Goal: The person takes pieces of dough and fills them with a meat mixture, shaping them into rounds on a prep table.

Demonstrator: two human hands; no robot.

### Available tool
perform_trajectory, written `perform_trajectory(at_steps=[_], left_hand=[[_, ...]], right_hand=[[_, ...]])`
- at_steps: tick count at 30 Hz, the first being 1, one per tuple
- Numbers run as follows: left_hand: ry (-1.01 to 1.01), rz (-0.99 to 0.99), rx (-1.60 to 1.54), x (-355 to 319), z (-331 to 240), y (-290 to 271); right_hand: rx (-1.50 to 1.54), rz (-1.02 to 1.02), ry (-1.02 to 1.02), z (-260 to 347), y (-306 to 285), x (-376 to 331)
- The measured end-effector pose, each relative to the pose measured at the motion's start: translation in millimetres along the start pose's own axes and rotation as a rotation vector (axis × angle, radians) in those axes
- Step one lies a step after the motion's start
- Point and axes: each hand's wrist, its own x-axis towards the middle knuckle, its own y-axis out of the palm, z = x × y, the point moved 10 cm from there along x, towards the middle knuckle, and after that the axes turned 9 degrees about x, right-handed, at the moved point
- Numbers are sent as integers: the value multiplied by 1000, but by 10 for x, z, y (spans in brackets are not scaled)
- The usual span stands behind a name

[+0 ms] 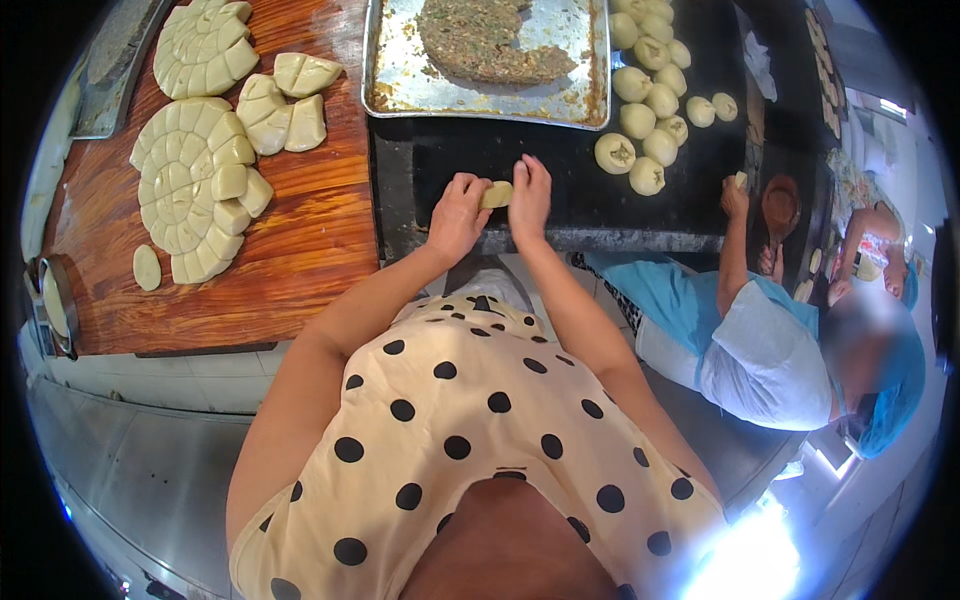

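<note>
A small piece of dough [495, 195] is between my two hands, just above the black work surface [455, 160]. My left hand [461, 212] pinches its left end with fingers and thumb. At its right side my right hand [530, 200] is held on edge, fingers stretched upward, the palm turned toward the dough. Beyond my hands lies a metal tray [487, 112] with a mound of chopped brown filling [480, 45]. To the right sit several round filled dough balls [637, 121], some showing pleated tops.
On the wooden board [320, 220] at left lie cut dough slabs [190, 170] and one loose oval piece [147, 267]. A round-topped scale [57, 300] stands at its left edge. A co-worker [765, 340] works at right near a brown ladle [781, 208]; another person's arms [866, 240] show farther off.
</note>
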Motion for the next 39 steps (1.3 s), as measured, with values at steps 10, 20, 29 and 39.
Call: perform_trajectory(at_steps=[10,20,29,39], left_hand=[[-387,57,-428,-257,608,109],[-562,87,-684,-387,1023,72],[-578,70,-863,-560,1045,-171],[-668,275,-891,-589,881,478]], right_hand=[[-553,-116,-197,316,575,-15],[-742,-82,-256,402,747,187],[-654,58,-485,570,887,-10],[-381,120,-589,544,612,-125]])
